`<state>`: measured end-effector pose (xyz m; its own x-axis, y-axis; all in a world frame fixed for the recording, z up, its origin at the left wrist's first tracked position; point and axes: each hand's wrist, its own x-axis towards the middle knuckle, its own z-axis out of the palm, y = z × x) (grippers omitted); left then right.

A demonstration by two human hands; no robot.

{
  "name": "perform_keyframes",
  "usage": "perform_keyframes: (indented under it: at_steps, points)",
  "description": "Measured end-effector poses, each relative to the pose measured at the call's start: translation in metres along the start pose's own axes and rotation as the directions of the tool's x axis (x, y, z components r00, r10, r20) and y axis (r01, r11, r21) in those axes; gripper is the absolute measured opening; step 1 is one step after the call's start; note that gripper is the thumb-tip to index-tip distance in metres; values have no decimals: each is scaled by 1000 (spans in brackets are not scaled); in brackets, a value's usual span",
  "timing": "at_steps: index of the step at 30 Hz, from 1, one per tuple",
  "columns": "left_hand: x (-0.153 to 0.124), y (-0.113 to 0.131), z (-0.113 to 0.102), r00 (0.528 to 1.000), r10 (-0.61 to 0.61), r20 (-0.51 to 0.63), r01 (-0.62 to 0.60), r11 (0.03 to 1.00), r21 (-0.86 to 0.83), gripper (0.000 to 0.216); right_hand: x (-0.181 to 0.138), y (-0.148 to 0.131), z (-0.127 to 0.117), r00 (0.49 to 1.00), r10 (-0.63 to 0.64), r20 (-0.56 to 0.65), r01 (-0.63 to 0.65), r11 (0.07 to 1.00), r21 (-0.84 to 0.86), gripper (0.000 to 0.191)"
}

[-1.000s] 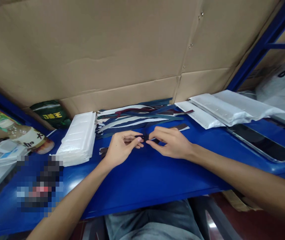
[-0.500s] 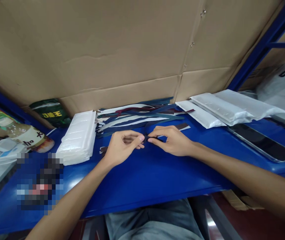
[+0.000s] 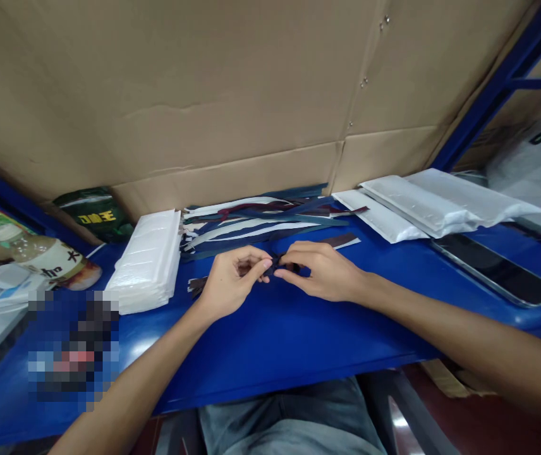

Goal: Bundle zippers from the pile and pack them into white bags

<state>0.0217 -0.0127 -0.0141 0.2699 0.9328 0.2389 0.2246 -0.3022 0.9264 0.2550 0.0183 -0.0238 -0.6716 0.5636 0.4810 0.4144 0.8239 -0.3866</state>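
Observation:
Over the middle of the blue table, my left hand [image 3: 235,278] pinches a dark zipper-like strip [image 3: 275,262] between thumb and fingers. Close against it on the right, my right hand [image 3: 320,268] has its fingertips closed on the same strip. The strip looks bunched between the hands, and much of it is hidden by the fingers. Behind the hands lies a loose pile of long strips [image 3: 251,229] in navy, white, grey and maroon. A brown strip [image 3: 346,240] runs under my hands, its other end showing left of my left wrist.
White padded packets [image 3: 422,202] lie at the back right, beside a phone [image 3: 498,268]. On the left are a stack of white packets [image 3: 145,262], a bottle [image 3: 57,259], a dark green bag [image 3: 95,215] and a blurred-out item [image 3: 78,347]. Cardboard [image 3: 227,95] walls the back.
My hands have drawn slightly closer, and the dark strip between the fingertips looks more bunched. My right fingers have shifted a little left. The rest lies as before.

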Motion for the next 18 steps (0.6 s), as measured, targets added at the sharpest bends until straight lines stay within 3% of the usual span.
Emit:
perform_keyframes:
  at_steps: [4, 8, 11, 14, 18]
  points:
    - [-2, 3, 2, 999, 29, 35, -30, 999, 19, 26, 1, -2, -5, 998, 32, 48, -43, 964, 262, 23]
    - [-3, 3, 2, 998, 52, 27, -54, 997, 53, 26, 2, -6, -6, 995, 98, 20, -99, 931, 352, 17]
    - [-3, 6, 2, 998, 64, 22, -66, 989, 134, 25, 2, -6, -4, 998, 54, -27, -45, 966, 256, 13]
    - [-1, 11, -3, 995, 89, 33, -95, 955, 280, 24, 3, 1, -3, 999, -15, -33, 17, 999, 47, 12]
    - [7, 15, -34, 976, 205, -68, -125, 793, 596, 21, 4, 29, -14, 998, -7, -65, -5, 985, -174, 9]
